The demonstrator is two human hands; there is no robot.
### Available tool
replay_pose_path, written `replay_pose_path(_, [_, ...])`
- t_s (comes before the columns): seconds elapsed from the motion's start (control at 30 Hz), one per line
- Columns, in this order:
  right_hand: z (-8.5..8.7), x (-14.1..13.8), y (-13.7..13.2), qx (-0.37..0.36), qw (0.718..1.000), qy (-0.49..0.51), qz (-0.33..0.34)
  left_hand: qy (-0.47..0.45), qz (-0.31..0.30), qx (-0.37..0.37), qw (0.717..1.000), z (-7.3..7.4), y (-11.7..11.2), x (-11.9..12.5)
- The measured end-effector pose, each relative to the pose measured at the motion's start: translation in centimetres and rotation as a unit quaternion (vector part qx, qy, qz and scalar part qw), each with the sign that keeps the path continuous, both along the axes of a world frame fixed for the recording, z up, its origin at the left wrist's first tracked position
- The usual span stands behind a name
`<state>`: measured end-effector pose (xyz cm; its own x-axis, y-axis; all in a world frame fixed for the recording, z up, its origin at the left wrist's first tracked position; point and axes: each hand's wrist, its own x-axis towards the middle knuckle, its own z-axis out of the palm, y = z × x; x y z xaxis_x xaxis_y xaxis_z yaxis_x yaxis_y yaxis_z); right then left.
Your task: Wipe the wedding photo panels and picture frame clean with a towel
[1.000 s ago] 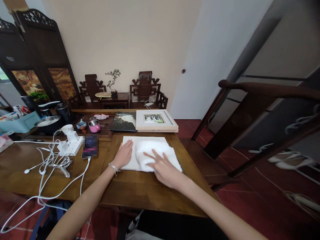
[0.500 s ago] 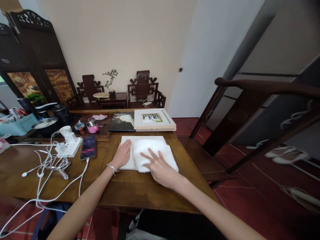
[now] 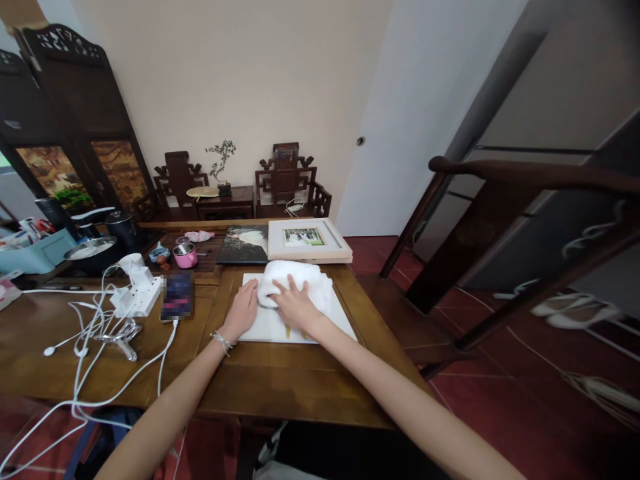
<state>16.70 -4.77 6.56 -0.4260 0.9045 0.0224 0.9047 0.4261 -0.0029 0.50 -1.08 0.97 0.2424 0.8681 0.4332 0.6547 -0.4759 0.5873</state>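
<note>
A white fluffy cloth (image 3: pixel 295 280) lies bunched on the far part of a flat white picture panel (image 3: pixel 330 323) on the wooden table (image 3: pixel 280 387). My right hand (image 3: pixel 295 308) presses flat on the cloth's near edge with fingers spread. My left hand (image 3: pixel 243 312) rests flat on the panel's left edge, fingers together, a bracelet at the wrist. The near part of the panel is uncovered and shows a faint yellow-green mark.
Behind the panel lie a framed photo (image 3: pixel 306 240) and a dark print (image 3: pixel 245 244). To the left are a phone (image 3: pixel 177 295), a white power strip (image 3: pixel 137 293) with tangled cables, a pink pot (image 3: pixel 185 254) and cookware. A dark wooden railing (image 3: pixel 525 200) stands on the right.
My right hand has pushed the cloth away from me, up the panel. The cloth is now bunched at the far end and the panel's near part is bare. My left hand stayed put.
</note>
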Motion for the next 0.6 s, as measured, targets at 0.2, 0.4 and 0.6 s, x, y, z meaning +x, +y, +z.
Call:
replay_pose_path(0.2, [-0.2,-0.6,-3.5,0.024,0.99,0.006,0.136,-0.104,0.038,0.011,0.994,1.1,-0.7,-0.1])
replay_pose_path(0.4, [1.5,3.9,-7.1,-0.036,0.974,0.054,0.216,-0.01,-0.003,0.011,1.0,0.9,-1.2,0.2])
replay_pose_path(0.6, [1.6,5.2,-2.1,-0.031,0.99,0.104,0.088,0.091,-0.022,-0.024,0.995,0.1,-1.1,0.2])
